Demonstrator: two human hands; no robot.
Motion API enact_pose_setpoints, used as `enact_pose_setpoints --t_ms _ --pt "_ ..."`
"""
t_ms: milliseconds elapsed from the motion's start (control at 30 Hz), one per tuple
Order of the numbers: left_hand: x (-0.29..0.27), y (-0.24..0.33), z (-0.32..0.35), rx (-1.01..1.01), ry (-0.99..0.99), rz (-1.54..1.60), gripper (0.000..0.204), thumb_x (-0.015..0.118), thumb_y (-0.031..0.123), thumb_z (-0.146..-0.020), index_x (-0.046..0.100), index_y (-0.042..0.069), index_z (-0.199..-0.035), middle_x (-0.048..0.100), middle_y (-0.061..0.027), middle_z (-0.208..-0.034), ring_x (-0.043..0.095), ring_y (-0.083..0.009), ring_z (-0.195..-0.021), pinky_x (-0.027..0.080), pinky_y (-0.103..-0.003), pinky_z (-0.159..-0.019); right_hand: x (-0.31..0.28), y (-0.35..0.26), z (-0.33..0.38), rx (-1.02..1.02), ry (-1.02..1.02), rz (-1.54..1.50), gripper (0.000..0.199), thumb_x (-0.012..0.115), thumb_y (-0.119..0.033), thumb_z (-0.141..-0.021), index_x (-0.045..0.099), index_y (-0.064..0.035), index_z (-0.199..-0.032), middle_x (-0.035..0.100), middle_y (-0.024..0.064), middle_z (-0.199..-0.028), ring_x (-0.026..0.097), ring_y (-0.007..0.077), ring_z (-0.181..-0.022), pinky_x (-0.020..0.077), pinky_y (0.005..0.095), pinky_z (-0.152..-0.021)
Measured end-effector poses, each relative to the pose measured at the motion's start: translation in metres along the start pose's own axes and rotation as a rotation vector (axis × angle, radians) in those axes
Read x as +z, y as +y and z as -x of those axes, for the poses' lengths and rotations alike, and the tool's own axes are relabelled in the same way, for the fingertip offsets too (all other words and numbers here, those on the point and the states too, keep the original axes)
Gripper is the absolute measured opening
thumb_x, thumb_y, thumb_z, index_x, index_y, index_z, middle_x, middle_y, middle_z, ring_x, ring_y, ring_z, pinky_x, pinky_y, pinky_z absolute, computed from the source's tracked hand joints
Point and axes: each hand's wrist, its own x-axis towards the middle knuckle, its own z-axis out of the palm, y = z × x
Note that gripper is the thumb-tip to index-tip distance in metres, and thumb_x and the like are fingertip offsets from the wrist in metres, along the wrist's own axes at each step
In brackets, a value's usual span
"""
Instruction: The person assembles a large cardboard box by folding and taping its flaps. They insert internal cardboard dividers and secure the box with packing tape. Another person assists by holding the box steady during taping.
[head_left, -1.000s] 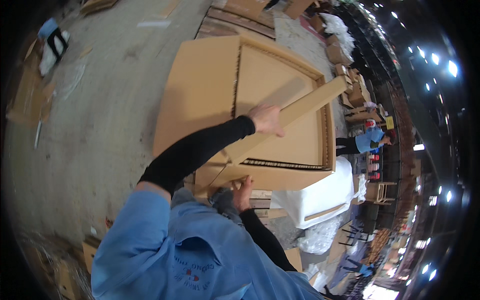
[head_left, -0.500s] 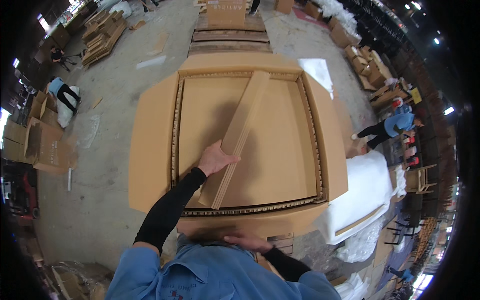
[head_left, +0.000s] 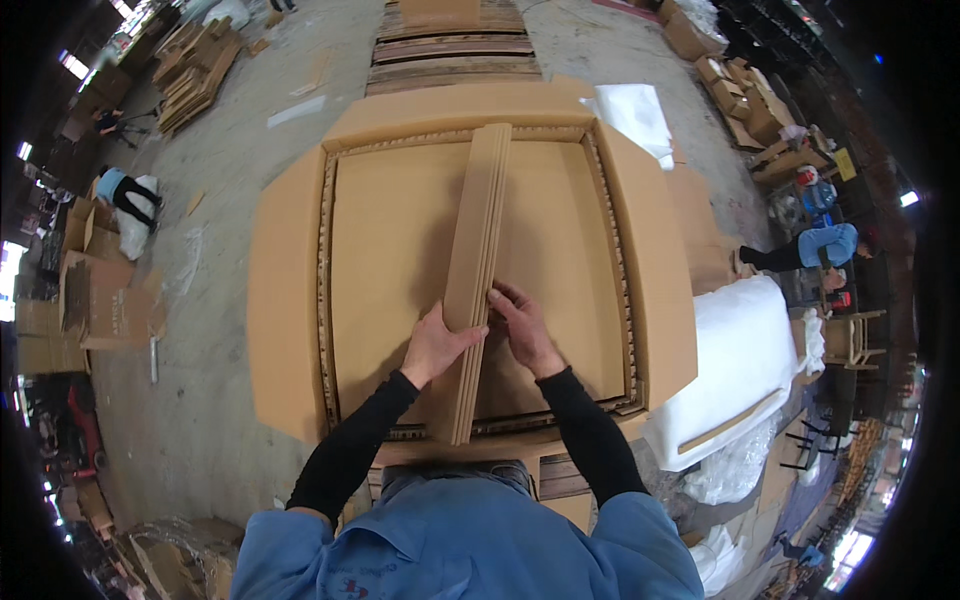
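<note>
A stack of several long, flat cardboard strips stands out over a large open carton, running from its far wall to its near edge. My left hand is closed round the stack's left side, with the thumb across the top edges. On the other side, my right hand has its bent thumb and fingertips at the stack's right edge, pinching there. Below the strips lies a flat brown cardboard surface inside the carton. Honeycomb-edged board lines the carton's walls, and the flaps are folded outward.
White-wrapped goods stand close on the right, with clear plastic wrap below. Wooden slats stretch away beyond the carton. A person in blue works at the right, another bends at the left beside cartons.
My right hand has come up from near my waist to the strips. The stack has turned more upright in the view and shifted nearer, my left hand still gripping it.
</note>
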Motion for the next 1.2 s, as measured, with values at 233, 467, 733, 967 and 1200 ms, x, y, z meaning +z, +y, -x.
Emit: enact_pose_setpoints --t_ms 233,467,733,967,1200 --pt "0.018 0.005 0.02 -0.054 0.006 0.245 0.066 0.084 0.036 -0.082 0.06 -0.004 -0.128 0.073 -0.0191 -0.12 0.071 -0.0277 -0.112 0.055 -0.038 -0.098 0.021 -0.026 0.021 -0.103 -0.034 0.06 0.028 0.065 -0.01 -0.101 0.066 0.0017 -0.127 0.071 0.0039 -0.111 0.066 0.0104 -0.094 0.0552 0.0275 -0.079" --pt "0.005 0.016 0.041 -0.01 0.079 0.421 0.067 0.084 0.036 -0.083 0.059 -0.004 -0.131 0.073 -0.0165 -0.118 0.07 -0.0228 -0.11 0.054 -0.036 -0.099 0.002 -0.026 0.017 -0.08 -0.091 -0.006 0.027 0.062 -0.001 -0.1 0.067 -0.0001 -0.127 0.073 0.0011 -0.102 0.063 0.005 -0.079 0.052 0.0214 -0.069" --pt "-0.026 -0.029 0.036 -0.079 0.193 0.246 0.071 0.084 0.035 -0.083 0.057 -0.013 -0.127 0.073 -0.0222 -0.115 0.071 -0.0267 -0.107 0.055 -0.038 -0.096 -0.081 -0.065 -0.03 0.143 -0.1 0.083 0.044 0.055 0.004 -0.092 0.061 0.001 -0.135 0.072 0.0038 -0.097 0.064 0.0101 -0.072 0.0499 0.0221 -0.059" --pt "-0.012 0.002 0.072 -0.011 0.335 0.473 0.055 0.082 0.027 -0.087 0.057 -0.009 -0.121 0.071 -0.0177 -0.111 0.069 -0.0202 -0.099 0.056 -0.035 -0.091 -0.077 -0.111 -0.037 0.12 -0.01 0.152 0.058 0.045 0.0 -0.087 0.053 0.0049 -0.144 0.069 0.0148 -0.125 0.07 0.0258 -0.107 0.0589 0.0363 -0.094" --pt "-0.002 -0.001 0.076 0.026 0.385 0.36 0.067 0.085 0.039 -0.083 0.055 -0.008 -0.12 0.072 -0.0233 -0.11 0.072 -0.0315 -0.102 0.055 -0.041 -0.093 -0.071 -0.096 -0.033 0.11 -0.081 0.331 0.055 0.061 -0.022 -0.099 0.053 0.0053 -0.145 0.066 0.0157 -0.134 0.065 0.0226 -0.12 0.0536 0.034 -0.101"
